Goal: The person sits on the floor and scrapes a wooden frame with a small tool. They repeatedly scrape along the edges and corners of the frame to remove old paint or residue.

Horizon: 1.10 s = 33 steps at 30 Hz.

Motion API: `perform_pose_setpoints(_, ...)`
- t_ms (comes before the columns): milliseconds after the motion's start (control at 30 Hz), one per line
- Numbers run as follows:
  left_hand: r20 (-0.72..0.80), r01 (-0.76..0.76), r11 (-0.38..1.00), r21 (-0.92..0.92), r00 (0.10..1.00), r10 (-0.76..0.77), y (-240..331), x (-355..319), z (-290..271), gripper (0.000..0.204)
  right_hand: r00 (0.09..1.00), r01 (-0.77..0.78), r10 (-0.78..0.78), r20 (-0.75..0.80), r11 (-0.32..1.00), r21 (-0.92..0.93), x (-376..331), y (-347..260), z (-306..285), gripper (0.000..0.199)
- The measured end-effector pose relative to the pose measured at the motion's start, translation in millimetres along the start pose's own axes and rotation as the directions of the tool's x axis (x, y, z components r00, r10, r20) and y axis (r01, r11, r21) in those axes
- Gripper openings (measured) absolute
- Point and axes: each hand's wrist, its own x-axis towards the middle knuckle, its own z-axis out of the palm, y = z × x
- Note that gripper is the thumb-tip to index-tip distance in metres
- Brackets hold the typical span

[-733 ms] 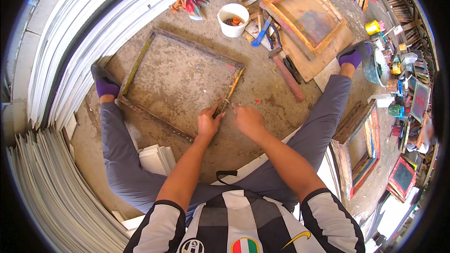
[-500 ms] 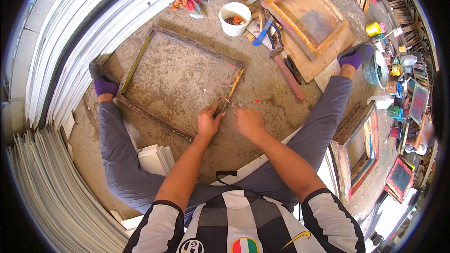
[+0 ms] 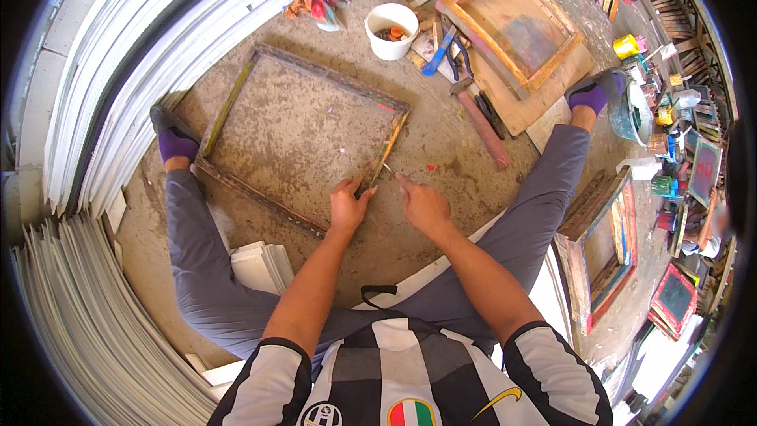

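Head view shows the left hand (image 3: pixel 349 209) pressing on the near right rail of an empty wooden frame (image 3: pixel 236 106) lying on the concrete floor (image 3: pixel 441 150); the right hand (image 3: pixel 423 205) pinches a small thin tool just beside it. Mesh looks stripped; rail work seems unfinished.

I am looking down into a cramped craft workshop, most likely for screen printing. I sit on a stained concrete floor (image 3: pixel 441 150) with a bare, paint-smeared wooden frame (image 3: pixel 303 138) lying flat at twelve o'clock. More frames (image 3: pixel 516 28) with coloured mesh lie at one o'clock, and others lean along the wall (image 3: pixel 603 248) from three to four o'clock. A white bucket (image 3: pixel 392 30) and scattered hand tools (image 3: pixel 441 51) sit near them, paint pots (image 3: pixel 627 46) crowd the two o'clock edge, and stacked white sheets (image 3: pixel 118 87) fill nine to eleven o'clock.
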Motion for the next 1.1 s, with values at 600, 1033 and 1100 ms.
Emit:
perform_pose_setpoints(600, 0.044, -0.033, 0.994, 0.103, 0.999, 0.029, 4.5, 3.6, 2.7, 0.048, 0.998, -0.003, 0.000, 0.063, 0.999, 0.034, 5.6, -14.2, -4.9, 0.046)
perform_pose_setpoints(1033, 0.050, -0.089, 0.987, 0.137, 0.995, 0.083, 4.1, 6.1, 2.3, 0.046, 0.993, -0.032, 0.035, 0.110, 0.999, -0.033, 6.4, -27.1, -15.1, 0.045)
perform_pose_setpoints(1100, 0.047, -0.097, 0.984, 0.147, 0.995, 0.091, 2.5, 6.7, 3.2, 0.046, 0.995, -0.018, 0.019, 0.098, 1.000, -0.020, 7.0, -25.2, -13.4, 0.045)
